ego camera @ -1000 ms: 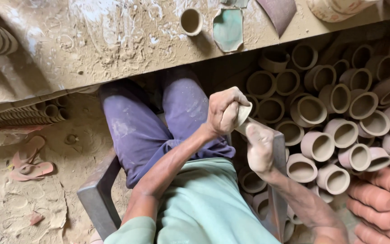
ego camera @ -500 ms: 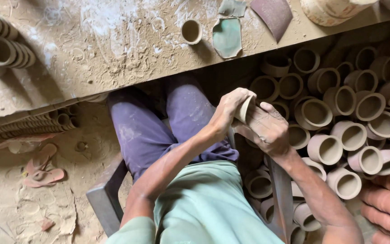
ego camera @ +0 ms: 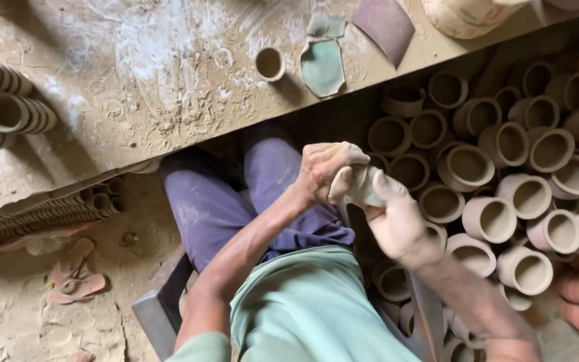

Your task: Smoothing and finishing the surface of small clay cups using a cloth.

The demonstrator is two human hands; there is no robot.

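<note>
Two hands, left hand [ego camera: 326, 171], right hand [ego camera: 397, 224], one clay cup [ego camera: 363, 186] (held between)

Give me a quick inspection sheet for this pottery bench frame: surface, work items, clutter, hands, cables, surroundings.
Surface: dusty workbench, smeared with dried clay.
Job's things: small clay cup held between both hands over the lap.
Clutter: single cup, green shard and brown sandpaper-like sheet on the bench; stacked cups at its left edge.
Hands: left hand and right hand both grip the clay cup.
Cables: nothing seen.
Surroundings: heap of unfired cups at right; sandals on the dusty floor; person seated on a stool.
</note>
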